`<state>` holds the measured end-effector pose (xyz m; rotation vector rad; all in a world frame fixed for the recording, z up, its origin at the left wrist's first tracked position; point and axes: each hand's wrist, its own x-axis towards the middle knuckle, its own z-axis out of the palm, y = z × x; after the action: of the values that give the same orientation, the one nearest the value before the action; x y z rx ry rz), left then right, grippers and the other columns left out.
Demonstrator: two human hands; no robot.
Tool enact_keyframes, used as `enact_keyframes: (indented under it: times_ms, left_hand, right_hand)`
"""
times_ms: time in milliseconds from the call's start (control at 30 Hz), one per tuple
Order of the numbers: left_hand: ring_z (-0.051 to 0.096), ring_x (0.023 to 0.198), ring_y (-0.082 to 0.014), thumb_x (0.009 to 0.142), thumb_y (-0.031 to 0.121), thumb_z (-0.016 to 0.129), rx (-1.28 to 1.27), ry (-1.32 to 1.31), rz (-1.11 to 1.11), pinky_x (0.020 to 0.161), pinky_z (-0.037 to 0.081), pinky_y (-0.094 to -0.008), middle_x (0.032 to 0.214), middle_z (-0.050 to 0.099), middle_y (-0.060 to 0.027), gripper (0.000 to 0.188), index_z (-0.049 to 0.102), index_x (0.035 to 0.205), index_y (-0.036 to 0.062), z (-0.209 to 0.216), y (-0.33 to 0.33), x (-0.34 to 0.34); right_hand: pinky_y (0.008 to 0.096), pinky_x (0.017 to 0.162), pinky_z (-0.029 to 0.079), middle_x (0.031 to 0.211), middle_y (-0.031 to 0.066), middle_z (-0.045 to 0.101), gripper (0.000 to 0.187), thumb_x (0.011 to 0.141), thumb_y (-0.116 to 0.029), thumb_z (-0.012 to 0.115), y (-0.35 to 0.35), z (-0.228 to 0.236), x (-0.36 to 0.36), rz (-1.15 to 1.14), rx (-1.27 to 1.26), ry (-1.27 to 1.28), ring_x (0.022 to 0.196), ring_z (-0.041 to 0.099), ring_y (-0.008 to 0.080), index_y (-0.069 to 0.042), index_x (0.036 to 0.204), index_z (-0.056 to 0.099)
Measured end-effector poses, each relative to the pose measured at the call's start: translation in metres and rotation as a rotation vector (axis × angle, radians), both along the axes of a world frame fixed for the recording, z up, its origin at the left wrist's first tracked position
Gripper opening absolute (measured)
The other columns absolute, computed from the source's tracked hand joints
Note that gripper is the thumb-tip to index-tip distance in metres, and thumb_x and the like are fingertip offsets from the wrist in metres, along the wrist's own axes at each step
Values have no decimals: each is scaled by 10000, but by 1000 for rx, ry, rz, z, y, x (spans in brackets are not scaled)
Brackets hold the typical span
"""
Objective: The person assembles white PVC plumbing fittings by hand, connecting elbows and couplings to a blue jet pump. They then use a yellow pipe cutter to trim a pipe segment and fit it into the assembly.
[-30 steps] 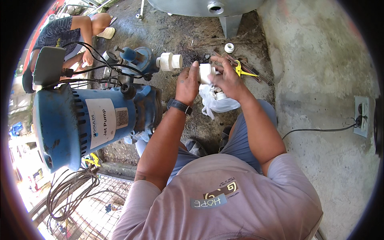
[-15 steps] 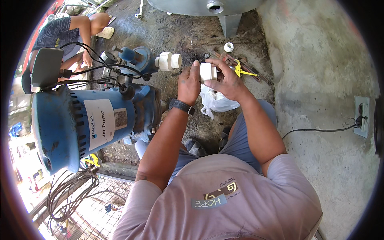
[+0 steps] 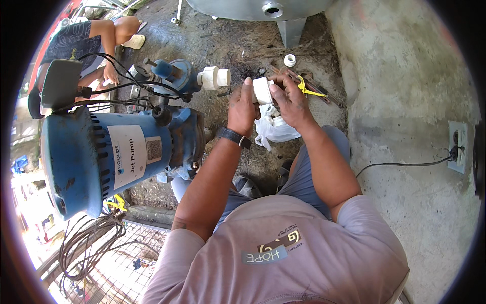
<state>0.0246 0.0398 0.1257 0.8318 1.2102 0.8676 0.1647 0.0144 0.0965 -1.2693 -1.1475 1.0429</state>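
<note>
Two hands share one white fitting [image 3: 261, 91]: the left hand [image 3: 242, 109] closes on its left end, some fingers hidden, and the right hand [image 3: 293, 104] grips its right end between thumb and fingers. The fitting is up off the floor [image 3: 228, 45], with a plastic bag [image 3: 276, 131] just below it in view. On the left, the blue pump [image 3: 136, 147] bounds the room; the coupling [image 3: 214, 78] jutting from it ends near the left hand, a narrow gap between. On the right, a yellow tool [image 3: 308, 87] lies near the right hand, and past it the wall [image 3: 405, 101] meets the floor along a long edge. Ahead, floor stretches to the tank [image 3: 238, 7], a white ring [image 3: 289, 60] lying on it.
</note>
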Motion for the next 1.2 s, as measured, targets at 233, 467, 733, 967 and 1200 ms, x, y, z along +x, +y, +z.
enact_keyframes:
  times_ms: [233, 467, 733, 967, 1200]
  left_hand:
    - [482, 516, -100, 956, 455, 472, 108, 94, 38, 451, 383, -248, 675, 540, -27, 434, 584, 926, 37, -7, -5, 1]
    - [489, 506, -107, 962, 440, 470, 43, 44, -86, 446, 391, -250, 661, 530, -29, 413, 562, 902, 41, -4, 5, -8]
    - [445, 641, -71, 990, 292, 499, 472, 170, -44, 563, 396, -249, 694, 512, -35, 310, 512, 885, 1, -18, -6, -2]
    - [533, 743, -110, 974, 197, 526, 542, 32, 26, 653, 466, -280, 814, 570, -77, 203, 489, 973, -2, -27, -14, 6]
    - [569, 815, -120, 952, 219, 562, 416, 2, -199, 701, 483, -277, 948, 586, -78, 238, 506, 1043, 6, -29, -11, -3]
  right_hand:
    - [329, 748, 479, 974, 105, 625, 370, 929, -328, 547, 5, 11, 5, 36, -69, -151, 848, 588, 160, -16, 1128, 553]
    - [323, 802, 482, 1006, 108, 622, 626, 825, -490, 661, 3, 7, 4, 179, -23, -62, 905, 601, 169, -29, 1221, 510]
    - [279, 710, 497, 897, 87, 640, 645, 795, -523, 676, 5, 13, 10, 210, -151, 23, 798, 621, 140, 2, 1144, 539]
    - [265, 771, 481, 954, 64, 618, 526, 825, -407, 693, 6, 5, -2, 73, -87, 328, 864, 587, 112, -12, 1140, 548]
    - [275, 845, 472, 1036, 59, 588, 464, 813, -271, 730, 16, -2, 10, -47, -59, 313, 957, 571, 128, -18, 1159, 553]
